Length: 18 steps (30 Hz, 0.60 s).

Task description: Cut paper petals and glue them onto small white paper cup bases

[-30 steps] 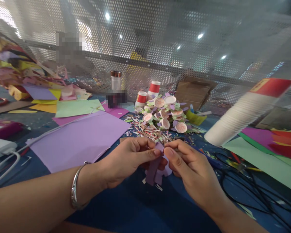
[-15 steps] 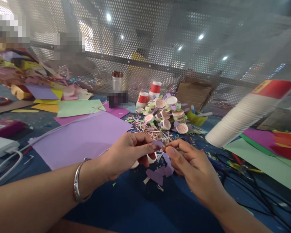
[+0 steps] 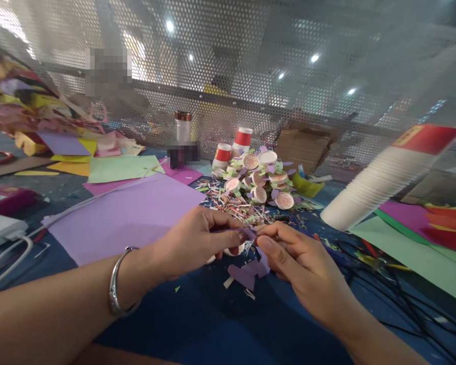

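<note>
A small piece of purple paper (image 3: 250, 233) is pinched between the fingertips of both hands. My left hand (image 3: 203, 235), with a silver bangle at its wrist, grips one side of it between thumb and fingers. My right hand (image 3: 298, 256) has thumb and forefinger closed on the other side. Fingers hide part of the piece. Below the hands, purple paper scraps (image 3: 243, 277) lie on the blue table. Partly hidden behind my left fingers is a white round piece (image 3: 235, 249). Beyond the hands stands a heap of cut cup bottoms (image 3: 259, 178) with purple and green paper bits attached.
A large purple sheet (image 3: 125, 215) lies to the left, near a white charger (image 3: 4, 230). On the right, a stack of paper cups (image 3: 380, 177) leans at a slant above black cables (image 3: 395, 299). Shredded paper trimmings (image 3: 228, 203) cover the middle. A perforated metal screen (image 3: 251, 61) rises behind.
The purple paper piece has tilted between my fingertips and now shows more edge-on. My left hand has shifted slightly; both hands keep their pinch.
</note>
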Tool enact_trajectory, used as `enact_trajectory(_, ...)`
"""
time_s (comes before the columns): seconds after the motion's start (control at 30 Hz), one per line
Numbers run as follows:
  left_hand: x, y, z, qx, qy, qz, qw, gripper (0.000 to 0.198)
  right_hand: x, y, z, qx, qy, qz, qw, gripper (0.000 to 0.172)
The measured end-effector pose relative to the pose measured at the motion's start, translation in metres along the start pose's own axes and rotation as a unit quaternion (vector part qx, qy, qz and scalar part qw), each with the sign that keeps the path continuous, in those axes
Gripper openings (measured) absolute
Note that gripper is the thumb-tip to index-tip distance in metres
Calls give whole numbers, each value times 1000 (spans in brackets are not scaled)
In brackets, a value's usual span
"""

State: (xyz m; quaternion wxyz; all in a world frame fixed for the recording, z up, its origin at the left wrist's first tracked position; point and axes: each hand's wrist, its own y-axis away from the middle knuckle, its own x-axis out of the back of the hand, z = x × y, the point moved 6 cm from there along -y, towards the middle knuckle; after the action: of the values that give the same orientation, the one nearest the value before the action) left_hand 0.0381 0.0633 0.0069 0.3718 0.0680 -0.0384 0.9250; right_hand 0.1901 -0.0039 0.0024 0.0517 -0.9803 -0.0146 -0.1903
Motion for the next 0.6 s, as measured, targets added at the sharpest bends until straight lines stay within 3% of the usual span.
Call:
enact_trajectory(0.17,0,0,-1,8,16,-5,1000,19,0,-1,4,-9,-14,2,1000,37)
enact_trajectory(0.43,-5,0,-8,42,98,-9,994,28,2,-5,8,-31,-140,35,989,38)
enact_trajectory(0.6,-7,0,-11,38,185,-6,982,22,0,-5,8,-30,-100,17,994,40)
